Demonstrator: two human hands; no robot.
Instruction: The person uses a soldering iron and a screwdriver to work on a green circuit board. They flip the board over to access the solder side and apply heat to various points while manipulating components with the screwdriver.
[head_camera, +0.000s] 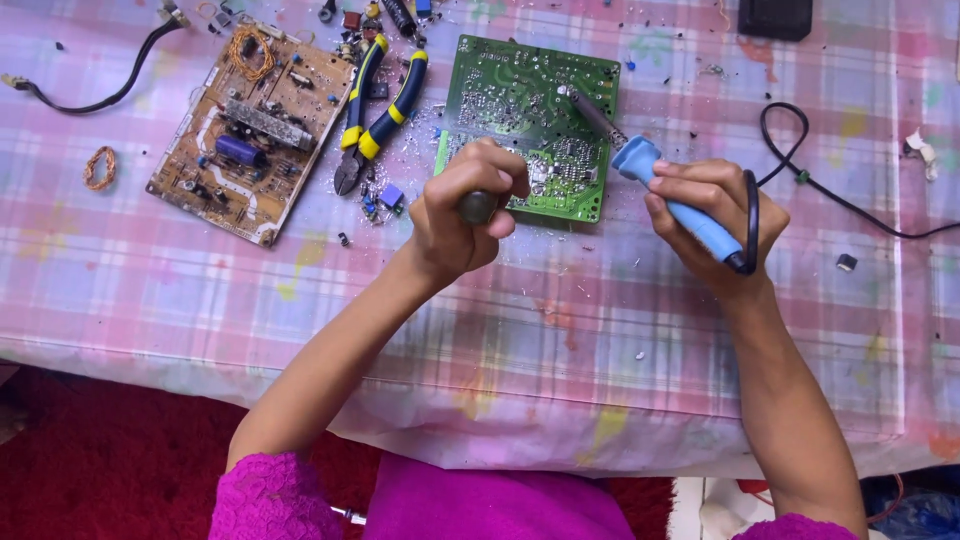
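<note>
Soldering iron (668, 190), blue-handled, is sitting gripped in the right hand (712, 215), its metal tip resting on the green circuit board (530, 125) lying solder-side up on the plaid tablecloth (560, 320). The left hand (462, 215) is closing around a dark cylindrical tool (478, 207) at the board's near edge. Working well here probably means keeping the tip steady on one joint and bracing both wrists. Yellow-and-blue pliers (380, 110) and a brown circuit board (250, 130) are lying to the left.
</note>
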